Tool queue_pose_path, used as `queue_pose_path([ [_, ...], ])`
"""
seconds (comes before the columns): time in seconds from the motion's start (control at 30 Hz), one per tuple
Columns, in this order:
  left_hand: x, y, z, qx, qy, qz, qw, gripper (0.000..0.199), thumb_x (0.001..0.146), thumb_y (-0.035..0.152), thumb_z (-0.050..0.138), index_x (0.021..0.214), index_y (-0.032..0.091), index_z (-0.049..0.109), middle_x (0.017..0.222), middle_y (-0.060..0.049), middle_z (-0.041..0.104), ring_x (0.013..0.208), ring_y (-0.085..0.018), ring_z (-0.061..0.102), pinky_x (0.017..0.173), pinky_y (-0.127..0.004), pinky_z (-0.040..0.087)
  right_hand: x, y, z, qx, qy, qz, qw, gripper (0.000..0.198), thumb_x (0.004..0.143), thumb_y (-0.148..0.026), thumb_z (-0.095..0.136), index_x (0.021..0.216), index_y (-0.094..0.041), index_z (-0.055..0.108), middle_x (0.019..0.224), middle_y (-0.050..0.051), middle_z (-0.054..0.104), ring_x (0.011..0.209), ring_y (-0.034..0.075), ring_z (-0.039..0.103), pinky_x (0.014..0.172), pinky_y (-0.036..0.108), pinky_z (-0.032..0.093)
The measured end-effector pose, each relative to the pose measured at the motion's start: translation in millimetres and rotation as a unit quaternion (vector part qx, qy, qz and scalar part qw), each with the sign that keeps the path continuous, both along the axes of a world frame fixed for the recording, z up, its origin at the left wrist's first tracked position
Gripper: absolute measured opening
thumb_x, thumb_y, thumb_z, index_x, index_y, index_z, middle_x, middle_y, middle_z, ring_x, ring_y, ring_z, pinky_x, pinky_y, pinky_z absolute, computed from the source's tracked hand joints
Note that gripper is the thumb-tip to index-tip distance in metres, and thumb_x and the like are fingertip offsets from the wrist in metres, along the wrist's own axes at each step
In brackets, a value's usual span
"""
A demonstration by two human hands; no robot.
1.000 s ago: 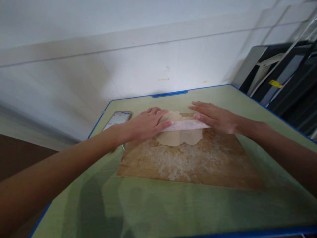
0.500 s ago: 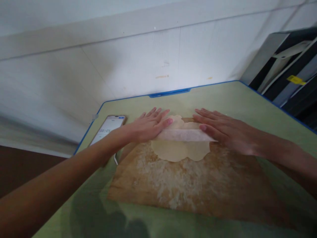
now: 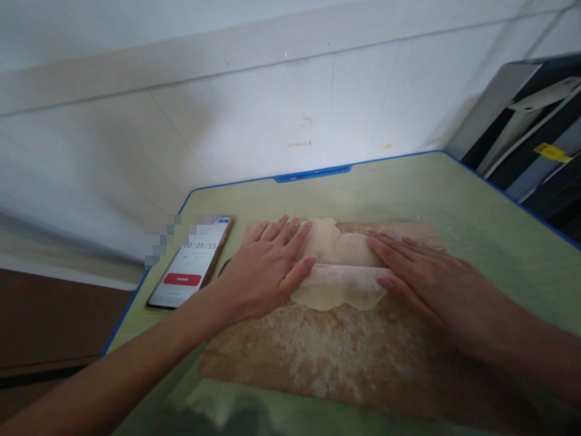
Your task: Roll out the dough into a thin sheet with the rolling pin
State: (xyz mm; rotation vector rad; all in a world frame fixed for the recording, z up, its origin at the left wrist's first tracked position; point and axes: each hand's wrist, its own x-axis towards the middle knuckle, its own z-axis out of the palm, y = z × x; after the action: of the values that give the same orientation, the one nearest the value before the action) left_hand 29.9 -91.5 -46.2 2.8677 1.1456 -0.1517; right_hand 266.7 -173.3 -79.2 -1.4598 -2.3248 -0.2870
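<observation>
A flat, pale sheet of dough point(image 3: 336, 297) with scalloped edges lies on a floured wooden board point(image 3: 254, 357). Across the dough runs a white rolling pin point(image 3: 347, 275), its ends hidden under my palms. My left hand point(image 3: 272, 266) rests on the pin's left end with fingers stretched forward and apart, the thumb along the pin. On the right end lies my right hand point(image 3: 422, 278), palm down, fingers extended and slightly spread. Dough shows both beyond the pin and on the near side of it.
A phone point(image 3: 188, 257) showing a running timer lies left of the board, close to my left forearm. The green table point(image 3: 390, 188) has a blue rim and stands against a white wall point(image 3: 254, 127). Dark metal-framed items point(image 3: 535, 127) stand beyond its right edge.
Both hands and the rolling pin have moved toward me over the dough, uncovering more of it on the far side. More of the phone shows.
</observation>
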Motion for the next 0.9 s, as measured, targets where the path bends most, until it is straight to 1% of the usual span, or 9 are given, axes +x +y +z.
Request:
queue_pose_path([
  [0.07,-1.5,-5.9,1.1,-0.003,-0.011,-0.001,1.000,0.061,0.096,0.043,0.016,0.144,0.008,0.027,0.149,-0.015,0.032,0.139,-0.028,0.026,0.110,-0.050,0.023,-3.7,-6.0,-1.3,0.049,-0.039,-0.008,0.998,0.057,0.097,-0.037,0.019,0.113,0.000,0.059,0.113,0.022,0.065,0.101,0.027,0.065,0.083,0.042,0.056],
  [0.1,-2.3,-9.0,1.5,-0.005,-0.015,-0.001,1.000,0.061,0.095,0.043,0.017,0.143,0.006,0.028,0.149,-0.016,0.032,0.139,-0.027,0.026,0.111,-0.049,0.023,-5.3,-9.0,-1.8,0.061,-0.054,-0.014,0.997,0.057,0.097,-0.037,0.018,0.113,-0.001,0.059,0.113,0.021,0.065,0.100,0.026,0.065,0.082,0.040,0.056],
  [0.27,-8.0,-27.5,0.5,0.000,-0.047,-0.002,0.999,0.064,0.093,0.045,0.020,0.141,0.003,0.031,0.148,-0.018,0.033,0.139,-0.027,0.027,0.111,-0.049,0.025,-12.0,-24.1,-2.8,0.070,-0.089,-0.019,0.993,0.056,0.096,-0.040,0.020,0.110,-0.003,0.059,0.110,0.021,0.067,0.094,0.027,0.067,0.074,0.040,0.059],
  [0.4,-12.3,-40.5,-1.6,0.009,-0.061,-0.005,0.998,0.069,0.091,0.051,0.022,0.138,0.002,0.035,0.144,-0.021,0.039,0.134,-0.030,0.036,0.108,-0.050,0.031,-15.4,-33.6,-2.9,0.074,-0.110,-0.029,0.991,0.055,0.095,-0.040,0.022,0.114,-0.002,0.056,0.114,0.023,0.065,0.097,0.030,0.066,0.072,0.044,0.059],
  [0.53,-15.5,-49.1,-2.8,0.027,-0.065,-0.014,0.997,0.071,0.090,0.053,0.024,0.136,0.001,0.036,0.140,-0.022,0.043,0.130,-0.032,0.041,0.105,-0.050,0.036,-17.0,-40.6,-1.9,0.078,-0.119,-0.022,0.990,0.055,0.094,-0.040,0.024,0.115,0.000,0.055,0.118,0.025,0.062,0.100,0.031,0.065,0.070,0.043,0.059],
  [0.63,-19.9,-58.1,-7.1,0.046,-0.066,-0.026,0.996,0.074,0.088,0.055,0.030,0.137,0.000,0.034,0.142,-0.023,0.041,0.131,-0.033,0.040,0.105,-0.049,0.037,-17.3,-48.3,-2.8,0.077,-0.128,-0.012,0.989,0.052,0.093,-0.037,0.026,0.115,0.000,0.055,0.117,0.024,0.062,0.098,0.030,0.066,0.067,0.041,0.059],
  [0.7,-23.5,-65.8,-12.3,0.071,-0.065,-0.034,0.995,0.078,0.085,0.056,0.036,0.139,-0.001,0.031,0.144,-0.025,0.036,0.134,-0.034,0.036,0.105,-0.049,0.036,-17.3,-54.4,-4.6,0.074,-0.126,-0.009,0.989,0.051,0.093,-0.037,0.027,0.115,-0.002,0.055,0.116,0.022,0.063,0.097,0.030,0.066,0.066,0.041,0.060],
  [0.8,-27.2,-75.9,-20.6,0.107,-0.060,-0.033,0.992,0.085,0.083,0.057,0.042,0.140,-0.004,0.027,0.146,-0.027,0.029,0.137,-0.036,0.029,0.107,-0.050,0.033,-17.1,-61.3,-7.9,0.068,-0.117,-0.013,0.991,0.053,0.092,-0.041,0.028,0.119,-0.002,0.053,0.121,0.022,0.061,0.103,0.029,0.064,0.071,0.042,0.059],
  [0.9,-27.4,-79.4,-24.1,0.115,-0.054,-0.023,0.992,0.088,0.084,0.061,0.040,0.141,-0.004,0.025,0.147,-0.028,0.026,0.138,-0.036,0.025,0.109,-0.050,0.030,-15.7,-62.4,-10.6,0.070,-0.117,-0.007,0.991,0.056,0.093,-0.043,0.028,0.123,-0.002,0.049,0.126,0.022,0.057,0.107,0.029,0.062,0.076,0.042,0.058],
])
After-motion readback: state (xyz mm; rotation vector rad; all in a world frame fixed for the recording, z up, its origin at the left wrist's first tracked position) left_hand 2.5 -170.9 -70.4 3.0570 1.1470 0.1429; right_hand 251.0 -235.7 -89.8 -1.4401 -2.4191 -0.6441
